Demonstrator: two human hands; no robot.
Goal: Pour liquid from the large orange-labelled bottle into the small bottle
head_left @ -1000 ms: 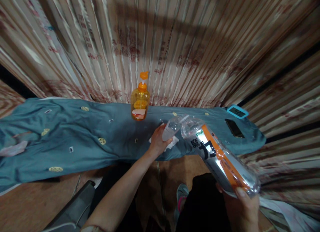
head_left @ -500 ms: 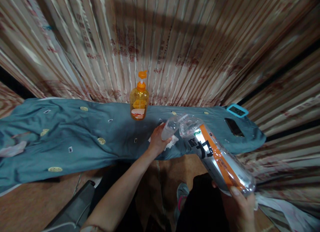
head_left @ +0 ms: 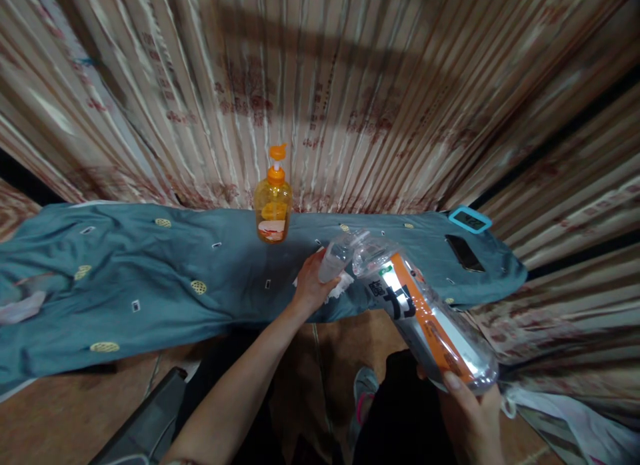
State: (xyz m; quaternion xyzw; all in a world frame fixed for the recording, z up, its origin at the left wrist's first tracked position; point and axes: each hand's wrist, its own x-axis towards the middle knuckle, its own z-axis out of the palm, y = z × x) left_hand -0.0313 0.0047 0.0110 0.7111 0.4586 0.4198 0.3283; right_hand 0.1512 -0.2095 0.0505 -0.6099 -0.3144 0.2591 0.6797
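My left hand (head_left: 311, 286) is closed around a clear plastic cup (head_left: 334, 259), which leans to the right. A crumpled white tissue (head_left: 341, 288) shows beside that hand, just above the cloth. My right hand (head_left: 467, 405) grips the lower end of a big clear bottle (head_left: 425, 311) with an orange and silver label. The bottle is tilted, its neck pointing up and left to the cup's rim. Whether liquid flows between them I cannot tell. Left of the cup, an amber pump bottle (head_left: 273, 211) with an orange pump top stands upright.
A teal patterned cloth (head_left: 170, 271) covers the long, narrow surface. A black phone (head_left: 465, 253) and a blue-framed digital clock (head_left: 470, 219) lie at its right end. Pleated curtains (head_left: 320, 105) hang right behind. A grey object (head_left: 143, 418) stands on the floor at lower left.
The view has shifted slightly, so most things appear a little further left. The large bottle's lower end has moved a little left. Both hands keep their hold.
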